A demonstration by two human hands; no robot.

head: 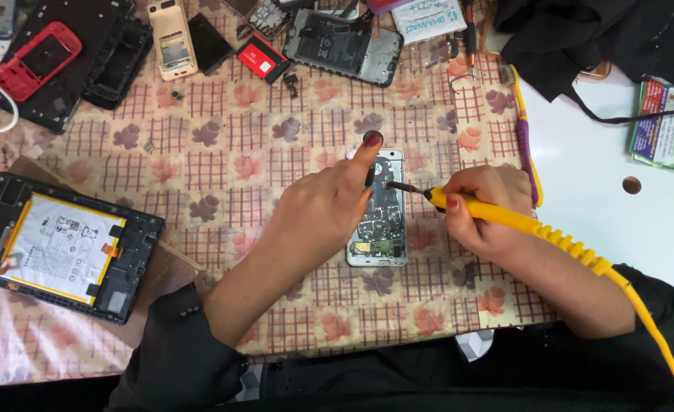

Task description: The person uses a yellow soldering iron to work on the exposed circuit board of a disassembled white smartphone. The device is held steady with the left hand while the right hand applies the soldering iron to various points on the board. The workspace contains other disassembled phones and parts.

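An opened silver smartphone with exposed circuit board point(377, 229) is seen lying face-down at the centre of the table point(238, 152), on a checked leaf-print cloth. The left hand point(323, 207) is laid over its left edge, forefinger extended and pressed near the phone's top; nothing is gripped. The right hand point(483, 207) is closed around a yellow-handled soldering iron point(497, 217), its dark tip touching the board. 1 disassembled black tablet with white battery point(58, 246) is noted well apart at left.
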